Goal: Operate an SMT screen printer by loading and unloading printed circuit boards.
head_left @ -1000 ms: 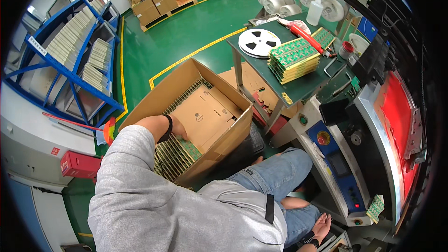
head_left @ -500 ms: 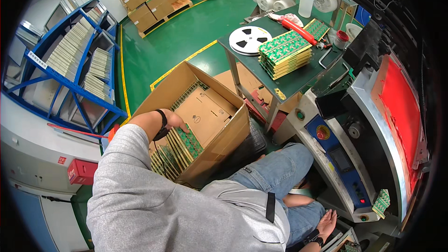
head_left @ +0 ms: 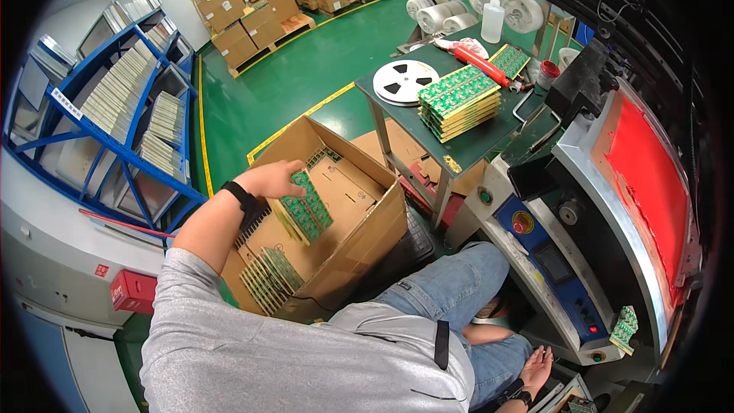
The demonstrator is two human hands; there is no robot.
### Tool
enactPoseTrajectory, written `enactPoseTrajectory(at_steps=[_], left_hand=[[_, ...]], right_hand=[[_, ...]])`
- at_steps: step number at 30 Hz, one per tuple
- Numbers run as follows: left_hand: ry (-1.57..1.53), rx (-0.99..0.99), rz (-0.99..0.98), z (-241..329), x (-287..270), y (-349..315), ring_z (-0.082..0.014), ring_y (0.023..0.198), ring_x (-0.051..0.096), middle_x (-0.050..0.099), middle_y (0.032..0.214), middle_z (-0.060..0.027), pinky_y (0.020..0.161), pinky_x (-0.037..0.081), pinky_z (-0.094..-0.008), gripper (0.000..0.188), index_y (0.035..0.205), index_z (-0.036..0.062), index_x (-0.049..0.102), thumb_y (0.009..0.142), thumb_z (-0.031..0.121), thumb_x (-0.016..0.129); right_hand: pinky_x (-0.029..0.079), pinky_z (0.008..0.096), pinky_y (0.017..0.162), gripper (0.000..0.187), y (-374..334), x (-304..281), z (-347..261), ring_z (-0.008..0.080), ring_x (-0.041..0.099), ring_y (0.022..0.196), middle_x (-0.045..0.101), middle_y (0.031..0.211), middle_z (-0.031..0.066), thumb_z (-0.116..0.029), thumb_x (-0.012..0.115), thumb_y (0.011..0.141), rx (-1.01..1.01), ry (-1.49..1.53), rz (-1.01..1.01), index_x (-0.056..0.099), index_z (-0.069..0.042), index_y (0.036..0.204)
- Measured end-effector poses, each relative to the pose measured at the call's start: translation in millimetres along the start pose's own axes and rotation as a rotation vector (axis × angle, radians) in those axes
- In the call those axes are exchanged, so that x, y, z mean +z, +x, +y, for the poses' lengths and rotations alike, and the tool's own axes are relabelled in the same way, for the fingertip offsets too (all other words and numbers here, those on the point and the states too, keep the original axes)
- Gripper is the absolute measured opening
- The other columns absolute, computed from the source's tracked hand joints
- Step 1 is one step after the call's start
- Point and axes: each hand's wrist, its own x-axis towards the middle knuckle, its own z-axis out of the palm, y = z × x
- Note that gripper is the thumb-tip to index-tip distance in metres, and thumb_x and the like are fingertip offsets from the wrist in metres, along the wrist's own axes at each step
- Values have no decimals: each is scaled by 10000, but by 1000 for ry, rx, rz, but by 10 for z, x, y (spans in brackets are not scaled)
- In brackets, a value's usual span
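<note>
My left hand point(head_left: 271, 180) is closed around the upper edge of several green circuit boards point(head_left: 309, 210), held together as a tilted bundle inside an open cardboard box point(head_left: 363, 239). Its fingertips lie hidden behind or along the boards. More circuit boards point(head_left: 269, 279) stand on edge in a row at the box's near end, below the bundle and apart from it. By my leg at the lower right, my right hand point(head_left: 537, 367) rests palm up with loosely spread fingers, holding nothing.
A dark table point(head_left: 470, 159) beyond the box bears a stack of circuit boards point(head_left: 459, 99), a white reel point(head_left: 404, 81) and a clear bottle point(head_left: 492, 21). A machine with a blue control panel point(head_left: 554, 260) stands to the right, a blue rack point(head_left: 130, 145) to the left.
My left hand has taken hold of a bundle of circuit boards and lifted it up, away from the row in the box. My right hand stays nearly still.
</note>
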Motion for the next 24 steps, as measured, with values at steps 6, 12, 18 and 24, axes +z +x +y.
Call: enactPoseTrajectory(at_steps=[6, 12, 18, 24], left_hand=[[425, 334, 287, 232, 393, 51, -430, 1092, 593, 566, 1228, -186, 972, 484, -479, 708, 1443, 142, 492, 814, 264, 794], [265, 365, 478, 74, 674, 113, -402, 1219, 539, 545, 1296, -194, 1039, 447, -474, 810, 1470, 112, 435, 782, 288, 824], [311, 171, 455, 108, 609, 240, -400, 1255, 535, 549, 1326, -210, 1054, 447, -467, 862, 1457, 47, 429, 759, 341, 841], [286, 195, 420, 208, 481, 255, -403, 1192, 596, 614, 1248, -246, 1014, 483, -452, 849, 1417, 19, 481, 744, 388, 845]], right_hand=[[601, 273, 746, 376, -54, 86, 36, 164, 695, 876, 728, 1095, 85, -287, 577, 1054, -12, 14, 31, 584, -104, 1382], [588, 256, 751, 321, -87, 47, 86, 155, 679, 881, 723, 1064, 68, -290, 578, 1051, -38, 8, 12, 634, -101, 1305], [590, 270, 726, 330, -101, 107, 75, 157, 680, 832, 729, 1033, 65, -281, 578, 1050, -59, 43, 43, 619, -108, 1328], [589, 278, 741, 341, -122, 92, 129, 155, 673, 884, 712, 1045, 59, -296, 585, 1045, -72, 72, 23, 605, -108, 1329]])
